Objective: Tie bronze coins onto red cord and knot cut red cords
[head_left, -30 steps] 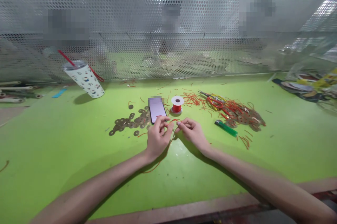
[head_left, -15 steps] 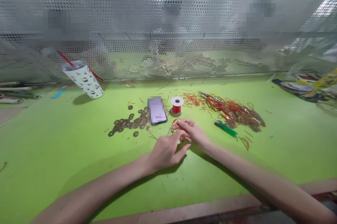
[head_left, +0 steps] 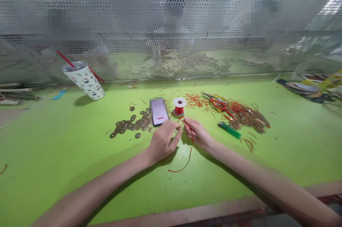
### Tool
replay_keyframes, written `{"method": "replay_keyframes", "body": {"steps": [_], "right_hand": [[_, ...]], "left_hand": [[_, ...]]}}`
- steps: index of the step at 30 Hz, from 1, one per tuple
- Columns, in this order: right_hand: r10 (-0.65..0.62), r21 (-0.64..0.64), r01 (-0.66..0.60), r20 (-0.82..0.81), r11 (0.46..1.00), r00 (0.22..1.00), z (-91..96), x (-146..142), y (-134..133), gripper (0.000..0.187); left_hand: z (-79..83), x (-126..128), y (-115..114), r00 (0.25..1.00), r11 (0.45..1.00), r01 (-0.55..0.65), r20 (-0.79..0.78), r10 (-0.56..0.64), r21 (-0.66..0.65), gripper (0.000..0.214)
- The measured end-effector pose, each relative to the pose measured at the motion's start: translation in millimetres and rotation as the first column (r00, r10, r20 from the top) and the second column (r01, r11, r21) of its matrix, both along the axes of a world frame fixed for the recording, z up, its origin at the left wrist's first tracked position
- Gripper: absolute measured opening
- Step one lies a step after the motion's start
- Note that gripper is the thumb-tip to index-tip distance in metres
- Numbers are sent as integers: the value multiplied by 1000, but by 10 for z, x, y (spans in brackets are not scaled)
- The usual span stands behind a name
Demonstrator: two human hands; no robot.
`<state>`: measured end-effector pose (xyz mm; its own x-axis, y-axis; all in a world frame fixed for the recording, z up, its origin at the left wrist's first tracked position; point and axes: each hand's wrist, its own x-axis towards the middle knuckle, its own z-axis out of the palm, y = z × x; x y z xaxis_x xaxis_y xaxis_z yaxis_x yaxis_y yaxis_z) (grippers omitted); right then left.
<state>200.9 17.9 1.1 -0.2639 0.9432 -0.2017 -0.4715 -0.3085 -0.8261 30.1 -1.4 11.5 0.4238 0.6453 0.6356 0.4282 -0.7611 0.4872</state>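
Observation:
My right hand (head_left: 199,134) is closed, pinching a thin red cord (head_left: 190,156) between thumb and fingers. A small loop of the cord stands out from those fingertips, and its long tail hangs below and curls left over the table. Close beside it, my left hand (head_left: 163,141) has thumb and index finger drawn together at the loop, seemingly on the cord; the exact contact is too small to see clearly. Just beyond the hands stands a white spool (head_left: 180,103) wound with red cord. A phone (head_left: 159,113) with a lit screen lies behind my left hand.
Loose round coins with holes (head_left: 128,125) lie left of the phone. To the right are a green lighter (head_left: 229,130), scissors (head_left: 217,103), red cord scraps (head_left: 196,99) and a corded coin pile (head_left: 248,118). A patterned tumbler (head_left: 87,81) stands before a perforated metal screen (head_left: 133,56).
My left hand has drawn back to the left, away from my right hand. The cord's long tail now shows, hanging from my right hand onto the table.

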Motion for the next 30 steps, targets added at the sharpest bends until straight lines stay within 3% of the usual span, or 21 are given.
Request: {"method": "replay_keyframes", "body": {"steps": [2, 3, 5, 7, 9, 10, 17, 20, 23, 28, 30], "right_hand": [[-8, 19, 8, 25, 1000, 1000, -9, -16, -19, 40], [-10, 32, 9, 42, 999, 999, -16, -26, -29, 40], [-9, 66, 4, 85, 998, 996, -35, -42, -47, 41], [-1, 101, -12, 133, 995, 991, -53, -52, -60, 42], [11, 128, -34, 174, 991, 985, -61, -54, -71, 43], [20, 138, -47, 190, 989, 982, -59, -54, -77, 44], [79, 162, -124, 258, 979, 963, -2, -69, -121, 44], [104, 146, -146, 267, 978, 958, -6, -59, -115, 43], [177, 103, -201, 204, 974, 963, -6, -24, -89, 43], [383, -61, -380, 33, 923, 923, 25, 34, -33, 51], [372, -63, -370, 24, 927, 928, 26, 37, -24, 51]], "left_hand": [[60, 26, 50, 992, 940, -21, 110, 62, -341, 16], [80, 41, 69, 978, 860, 42, 195, 67, -508, 19], [88, 70, 102, 921, 633, 237, 377, 94, -737, 26], [63, 88, 129, 858, 426, 390, 490, 154, -817, 34], [32, 94, 149, 831, 325, 445, 520, 196, -834, 38], [22, 93, 155, 830, 317, 443, 517, 208, -839, 39], [65, 93, 138, 796, 404, 367, 508, 331, -838, 36], [84, 102, 130, 774, 464, 347, 529, 349, -815, 34], [103, 98, 135, 779, 524, 284, 512, 363, -803, 32], [147, 70, 158, 801, 565, 237, 488, 347, -791, 29], [159, 63, 155, 810, 578, 229, 483, 333, -783, 29]]}}
